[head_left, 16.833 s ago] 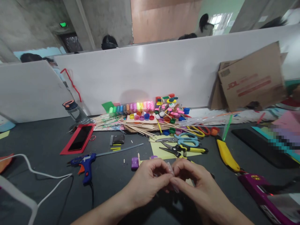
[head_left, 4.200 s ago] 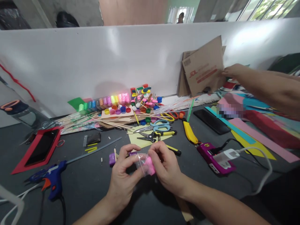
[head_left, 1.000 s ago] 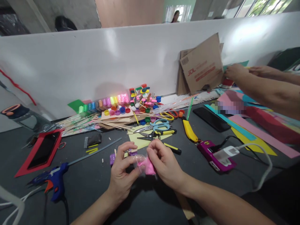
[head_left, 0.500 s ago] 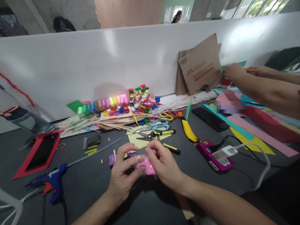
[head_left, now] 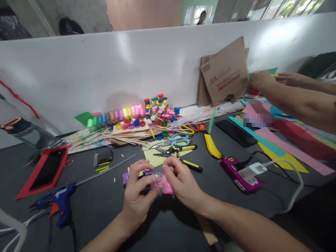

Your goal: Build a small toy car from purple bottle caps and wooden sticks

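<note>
Between my hands is a small clear plastic bag (head_left: 167, 187) with a soft bright pink lump inside, which looks like modelling clay. My left hand (head_left: 139, 192) pinches the bag's clear edge between thumb and fingers. On the other side, my right hand (head_left: 183, 182) grips the pink-filled part. Just behind my left hand lie a purple piece (head_left: 125, 178) and another purple bit, partly hidden by the fingers. Beyond my fingertips, black-and-yellow pliers (head_left: 174, 150) and blue-handled scissors (head_left: 178, 140) rest on a pale yellow sheet (head_left: 151, 159).
A blue glue gun (head_left: 63, 203) lies at left, near a phone (head_left: 48, 169) on red card. Toward the right are a yellow utility knife (head_left: 212, 146) and a purple power strip (head_left: 241, 175). Paint pots and sticks line the white partition (head_left: 91, 70). A co-worker's arms (head_left: 291, 91) reach in at right.
My fingers have shifted only slightly on the bag, and the pink lump looks a little more covered. In the background, a person's head has turned.
</note>
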